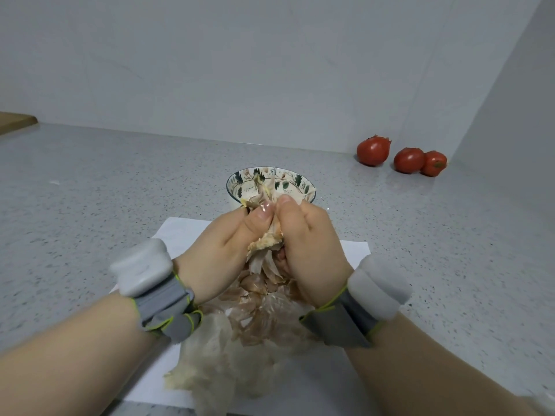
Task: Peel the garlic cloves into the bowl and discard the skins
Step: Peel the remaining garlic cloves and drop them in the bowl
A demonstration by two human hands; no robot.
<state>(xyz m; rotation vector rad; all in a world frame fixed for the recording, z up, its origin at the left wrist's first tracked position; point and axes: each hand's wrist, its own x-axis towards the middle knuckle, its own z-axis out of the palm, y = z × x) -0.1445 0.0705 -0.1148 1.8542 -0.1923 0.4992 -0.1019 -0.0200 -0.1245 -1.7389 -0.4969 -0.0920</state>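
Head view: left hand (223,247) and right hand (309,244) both closed on a garlic bulb (265,243), held above white paper (180,235), just short of the patterned bowl (240,183). Root end toward camera, long axis running away toward bowl. Best pried apart with thumbs, skins (228,364) dropped on paper.

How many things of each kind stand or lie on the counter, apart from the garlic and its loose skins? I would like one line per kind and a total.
Tomatoes: 3
Patterned bowl: 1
White paper sheet: 1
Wooden board, at the far left edge: 1
Total: 6
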